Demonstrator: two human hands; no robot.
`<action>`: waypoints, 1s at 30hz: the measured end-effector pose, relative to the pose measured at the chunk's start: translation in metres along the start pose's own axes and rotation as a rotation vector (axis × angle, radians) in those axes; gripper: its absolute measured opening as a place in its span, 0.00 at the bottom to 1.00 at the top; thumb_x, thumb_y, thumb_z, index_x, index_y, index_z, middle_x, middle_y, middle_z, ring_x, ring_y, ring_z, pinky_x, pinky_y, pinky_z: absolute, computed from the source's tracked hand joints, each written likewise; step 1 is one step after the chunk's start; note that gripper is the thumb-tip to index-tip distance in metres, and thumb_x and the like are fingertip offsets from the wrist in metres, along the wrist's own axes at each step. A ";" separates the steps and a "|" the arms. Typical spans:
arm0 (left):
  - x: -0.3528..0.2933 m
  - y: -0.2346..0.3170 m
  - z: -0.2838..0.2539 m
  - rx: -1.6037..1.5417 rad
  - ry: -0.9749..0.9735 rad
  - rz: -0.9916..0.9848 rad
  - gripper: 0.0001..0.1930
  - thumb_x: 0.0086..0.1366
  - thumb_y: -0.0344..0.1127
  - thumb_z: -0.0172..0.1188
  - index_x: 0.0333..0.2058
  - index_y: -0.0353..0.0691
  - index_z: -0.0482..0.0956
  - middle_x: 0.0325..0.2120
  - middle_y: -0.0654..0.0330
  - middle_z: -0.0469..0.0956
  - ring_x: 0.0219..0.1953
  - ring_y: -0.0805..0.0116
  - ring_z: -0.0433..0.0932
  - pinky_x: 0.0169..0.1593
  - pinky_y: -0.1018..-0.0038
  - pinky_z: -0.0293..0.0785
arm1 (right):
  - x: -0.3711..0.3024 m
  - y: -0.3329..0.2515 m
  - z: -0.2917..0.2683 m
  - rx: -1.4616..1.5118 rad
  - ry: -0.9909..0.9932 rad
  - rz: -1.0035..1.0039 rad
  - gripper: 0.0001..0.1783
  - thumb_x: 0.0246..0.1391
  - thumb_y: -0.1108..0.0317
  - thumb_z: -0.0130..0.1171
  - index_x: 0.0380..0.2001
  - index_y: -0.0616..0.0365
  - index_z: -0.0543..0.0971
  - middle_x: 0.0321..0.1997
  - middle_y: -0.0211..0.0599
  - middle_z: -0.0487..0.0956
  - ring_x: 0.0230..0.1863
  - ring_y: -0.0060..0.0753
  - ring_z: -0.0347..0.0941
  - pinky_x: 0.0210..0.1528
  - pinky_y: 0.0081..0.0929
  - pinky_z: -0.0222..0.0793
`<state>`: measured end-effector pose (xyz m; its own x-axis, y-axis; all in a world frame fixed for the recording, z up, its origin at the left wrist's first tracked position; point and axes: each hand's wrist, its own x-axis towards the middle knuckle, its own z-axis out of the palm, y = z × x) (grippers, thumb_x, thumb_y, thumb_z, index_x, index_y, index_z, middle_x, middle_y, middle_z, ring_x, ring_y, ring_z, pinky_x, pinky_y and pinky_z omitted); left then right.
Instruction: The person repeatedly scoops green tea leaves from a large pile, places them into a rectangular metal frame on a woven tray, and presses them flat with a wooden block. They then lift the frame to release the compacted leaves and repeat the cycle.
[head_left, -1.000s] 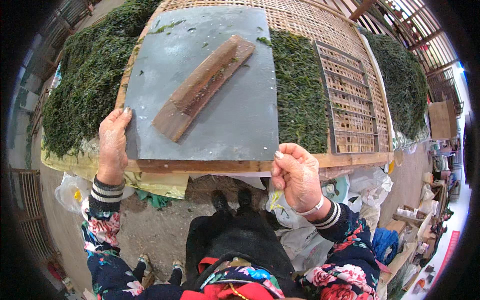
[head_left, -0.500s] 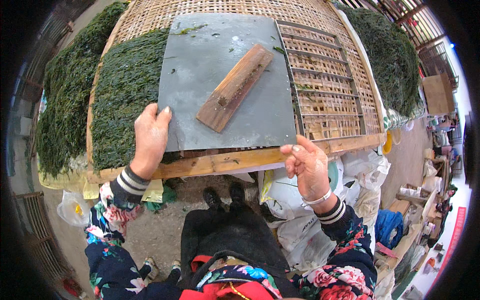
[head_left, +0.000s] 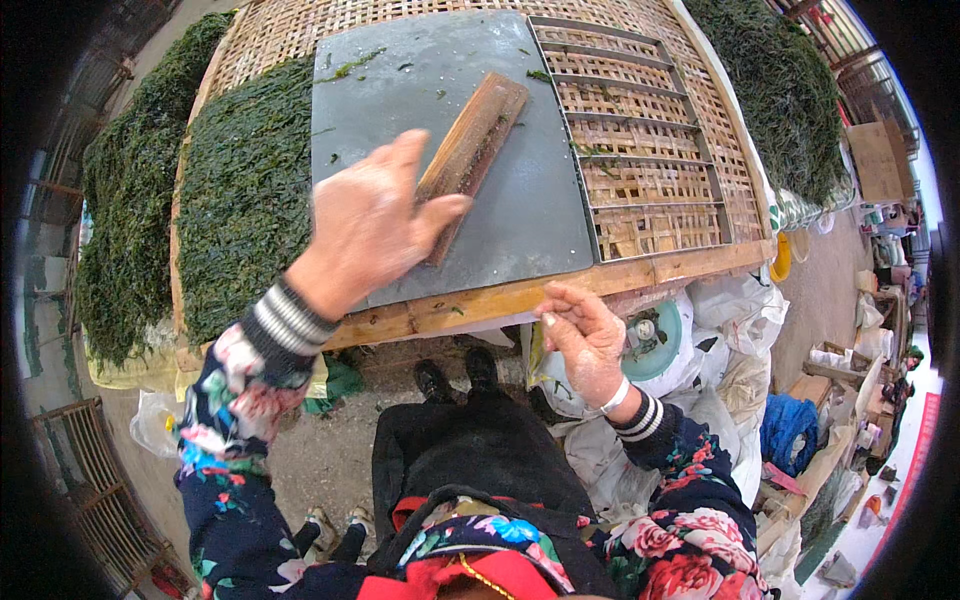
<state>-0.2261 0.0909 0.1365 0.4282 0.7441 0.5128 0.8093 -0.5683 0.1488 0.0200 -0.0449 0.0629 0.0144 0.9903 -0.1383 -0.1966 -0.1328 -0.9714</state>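
A flat grey sheet [head_left: 350,110] lies on a wood-framed woven mat [head_left: 290,35], a worn wooden bar [head_left: 478,125] resting slantwise on it. My left hand [head_left: 370,220] is over the sheet, fingers spread, partly covering the bar's lower end; whether it touches the bar I cannot tell. By the frame's front wooden rail [head_left: 480,310], my right hand [head_left: 585,340] has its fingers curled in toward the thumb; anything pinched there is too small to see. A metal grid with slats [head_left: 640,120] adjoins the sheet's right edge. Left of the sheet spreads a layer of dark green seaweed [head_left: 240,190].
More seaweed hangs in thick heaps at the far left [head_left: 140,220] and right [head_left: 770,100]. Under the rail are white sacks [head_left: 640,460] and a pale green round object [head_left: 655,340]. A blue bundle [head_left: 788,432] and cluttered shelves [head_left: 850,400] stand at right.
My left hand has left the sheet's left edge and moved right over the sheet toward the wooden bar. My right hand has shifted slightly left and down, away from the sheet's corner.
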 end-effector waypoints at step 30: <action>-0.009 -0.118 -0.025 -0.317 -0.154 -0.142 0.37 0.61 0.49 0.65 0.64 0.34 0.65 0.57 0.40 0.72 0.59 0.42 0.71 0.64 0.57 0.67 | 0.040 -0.016 0.042 -0.553 -0.088 -0.445 0.15 0.53 0.81 0.58 0.46 0.65 0.78 0.45 0.38 0.77 0.39 0.25 0.71 0.43 0.23 0.70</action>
<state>-0.3355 0.1422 0.1353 0.3956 0.8537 0.3386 0.7109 -0.5181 0.4756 -0.0173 -0.0016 0.0815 -0.1057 0.9519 0.2875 0.3358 0.3063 -0.8908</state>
